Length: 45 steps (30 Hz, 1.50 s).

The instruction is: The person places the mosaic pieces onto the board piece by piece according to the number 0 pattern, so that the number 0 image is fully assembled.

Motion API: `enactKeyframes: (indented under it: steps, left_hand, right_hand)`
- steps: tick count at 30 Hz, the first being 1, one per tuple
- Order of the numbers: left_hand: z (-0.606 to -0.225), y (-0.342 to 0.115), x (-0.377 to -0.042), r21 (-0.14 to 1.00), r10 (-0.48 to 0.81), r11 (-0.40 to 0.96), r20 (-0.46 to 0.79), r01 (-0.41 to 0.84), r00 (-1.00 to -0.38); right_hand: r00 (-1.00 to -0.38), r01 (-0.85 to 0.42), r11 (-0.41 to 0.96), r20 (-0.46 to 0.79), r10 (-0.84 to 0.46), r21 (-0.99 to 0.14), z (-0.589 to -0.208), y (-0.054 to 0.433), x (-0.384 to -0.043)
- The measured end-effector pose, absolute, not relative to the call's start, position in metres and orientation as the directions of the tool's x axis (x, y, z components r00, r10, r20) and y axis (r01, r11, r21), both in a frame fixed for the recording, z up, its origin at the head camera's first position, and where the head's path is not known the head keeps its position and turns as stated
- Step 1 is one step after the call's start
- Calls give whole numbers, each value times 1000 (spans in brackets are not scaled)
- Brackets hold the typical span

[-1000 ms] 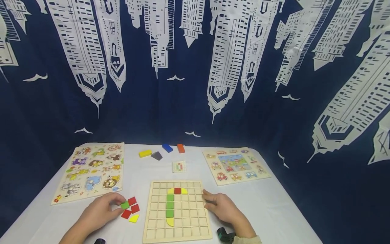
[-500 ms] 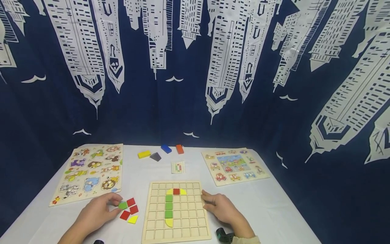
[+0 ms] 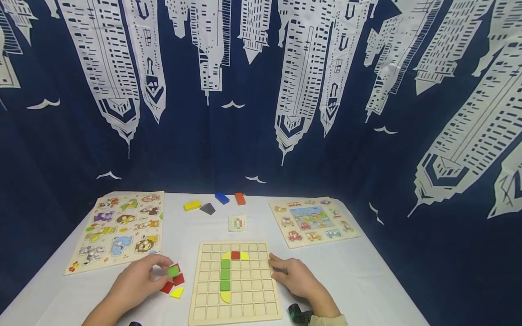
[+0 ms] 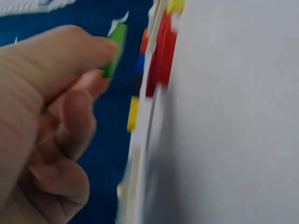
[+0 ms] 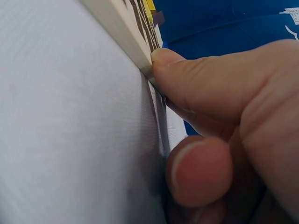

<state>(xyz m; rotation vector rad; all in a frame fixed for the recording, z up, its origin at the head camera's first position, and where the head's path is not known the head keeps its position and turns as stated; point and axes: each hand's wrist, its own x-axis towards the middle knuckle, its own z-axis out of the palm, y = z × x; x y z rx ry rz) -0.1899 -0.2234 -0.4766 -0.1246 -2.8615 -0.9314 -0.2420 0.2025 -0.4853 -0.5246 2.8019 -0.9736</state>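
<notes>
My left hand [image 3: 138, 278] pinches a green square tile [image 3: 173, 270] between thumb and fingertips, above several red tiles [image 3: 178, 279] and a yellow curved tile [image 3: 177, 293]. In the left wrist view the green tile [image 4: 115, 50] is raised clear of the table. A wooden grid board [image 3: 248, 312] lies in the middle, with green tiles [image 3: 225, 275] in a column, a red tile [image 3: 235, 255] and yellow curved tiles [image 3: 225, 296] set in its cells. My right hand [image 3: 299, 277] touches the board's right edge with thumb and forefinger; the thumb [image 5: 187, 79] rests on the rim.
Behind the board lies a small pattern card [image 3: 238, 222]. Yellow [image 3: 192, 205], grey, blue and orange blocks sit along the back edge. An animal puzzle [image 3: 122, 226] is at left, a vehicle puzzle [image 3: 314, 222] at right. A dark city-print curtain [image 3: 244, 145] hangs behind.
My left hand has lifted the green tile from beside the red tiles and moved slightly right, now partly covering them. The right hand stays at the board's edge.
</notes>
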Motion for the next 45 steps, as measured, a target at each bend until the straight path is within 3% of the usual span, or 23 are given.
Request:
enactKeyframes:
  steps: [9, 18, 24, 32, 45]
  left_hand:
    - [-468, -169, -182, 618, 249, 716, 209, 325, -946]
    - [-470, -110, -183, 602, 423, 672, 166, 431, -891]
    - [-477, -90, -187, 552, 470, 699, 126, 455, -874]
    - [-489, -91, -190, 539, 545, 620, 226, 570, -807]
    - [-492, -91, -187, 607, 524, 588, 218, 534, -824]
  right_hand:
    - [-928, -291, 727, -3, -373, -622, -486, 202, -243]
    - [-930, -287, 729, -4, -369, -621, -487, 205, -243]
    - [-929, -285, 721, -5, -371, -632, -485, 203, -243]
    - [-933, -272, 723, -10, -359, -635, -487, 202, -243]
    - [-934, -263, 713, -14, -357, -650, -486, 201, -241]
